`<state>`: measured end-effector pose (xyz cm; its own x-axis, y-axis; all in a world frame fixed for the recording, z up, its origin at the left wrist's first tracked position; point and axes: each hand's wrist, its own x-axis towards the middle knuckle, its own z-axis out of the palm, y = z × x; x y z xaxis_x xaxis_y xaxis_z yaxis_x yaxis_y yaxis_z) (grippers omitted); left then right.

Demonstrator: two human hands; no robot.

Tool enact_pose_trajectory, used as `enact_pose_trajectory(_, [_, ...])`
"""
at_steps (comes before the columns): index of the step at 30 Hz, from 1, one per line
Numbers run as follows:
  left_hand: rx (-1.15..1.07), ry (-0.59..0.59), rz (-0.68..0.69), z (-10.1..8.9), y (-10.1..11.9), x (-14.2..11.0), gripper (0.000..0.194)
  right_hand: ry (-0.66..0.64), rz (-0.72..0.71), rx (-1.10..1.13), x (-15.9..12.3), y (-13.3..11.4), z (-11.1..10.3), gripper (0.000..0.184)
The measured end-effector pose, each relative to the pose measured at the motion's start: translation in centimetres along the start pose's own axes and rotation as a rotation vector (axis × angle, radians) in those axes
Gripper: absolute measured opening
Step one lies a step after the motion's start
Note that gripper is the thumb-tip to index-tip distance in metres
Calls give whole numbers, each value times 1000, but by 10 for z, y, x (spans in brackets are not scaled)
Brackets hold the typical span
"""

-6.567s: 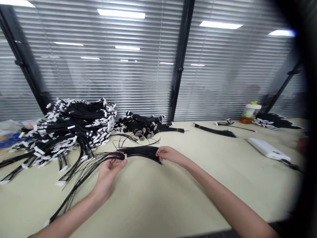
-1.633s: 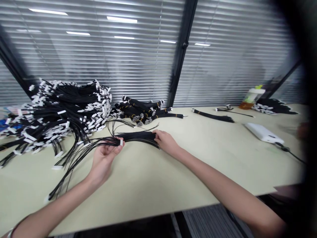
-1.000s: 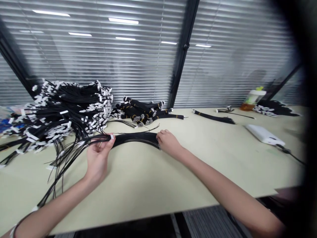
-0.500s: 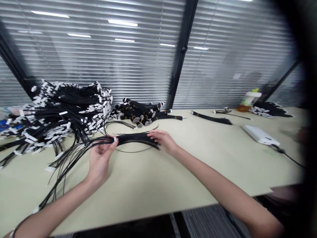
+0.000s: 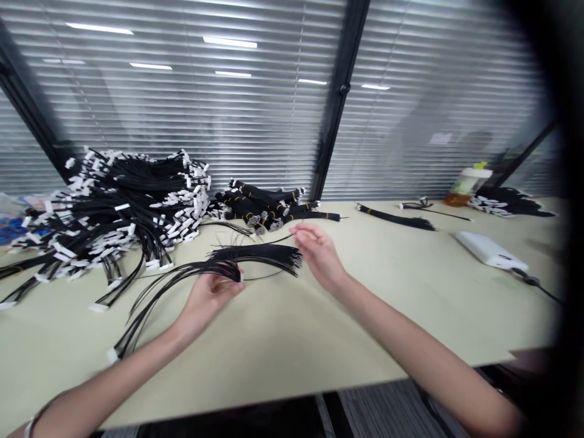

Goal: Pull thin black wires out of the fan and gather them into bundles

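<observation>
A loose bundle of cut black wires (image 5: 262, 255) lies on the pale table (image 5: 365, 328), its wire tips fanned out at the right end. Just in front of the bundle's left part, the left hand (image 5: 206, 298) pinches a white connector (image 5: 241, 276) between thumb and fingers; black wires (image 5: 168, 281) arch from there leftward and down to another white connector (image 5: 112, 355) near the left forearm. At the bundle's right end, the right hand (image 5: 320, 254) is raised, its fingertips drawn narrow at the tip of a thin black wire (image 5: 279, 240) that runs along behind the bundle; whether they grip it, I cannot tell.

Left of the bundle and farther back, a large heap of black wire harnesses (image 5: 141, 201) with white plugs spreads over the table. Directly behind the bundle is a stack of tied wire bundles (image 5: 269, 204) with yellow bands. To its right and farther back lies a single tied bundle (image 5: 396, 218), then a small wire harness (image 5: 422, 205). Well to the right of the bundle are a white power bank (image 5: 491, 250) with a cable plugged in, a bottle of amber liquid (image 5: 466, 185) and a pile of black harnesses (image 5: 507, 202).
</observation>
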<state>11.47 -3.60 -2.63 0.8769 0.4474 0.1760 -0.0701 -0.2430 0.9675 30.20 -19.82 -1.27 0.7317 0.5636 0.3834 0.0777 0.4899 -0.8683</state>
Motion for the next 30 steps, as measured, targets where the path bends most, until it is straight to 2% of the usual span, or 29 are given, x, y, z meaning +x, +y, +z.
enact_pose_trajectory(4, [66, -103, 39, 3, -5, -3, 29, -208, 97, -56, -36, 8, 35, 23])
enact_pose_trajectory(7, [93, -157, 80, 6, -7, -6, 27, -306, 144, -110, -53, 8, 48, 21])
enact_pose_trajectory(14, [150, -199, 176, 7, -6, -10, 23, -307, 0, -361, -61, 1, 51, 15])
enact_pose_trajectory(21, [156, -240, 184, 6, -3, -10, 21, -316, -121, -489, -62, 1, 51, 12])
enact_pose_trajectory(30, [168, -242, 167, 6, -6, -9, 24, -332, -211, -545, -62, 3, 51, 16])
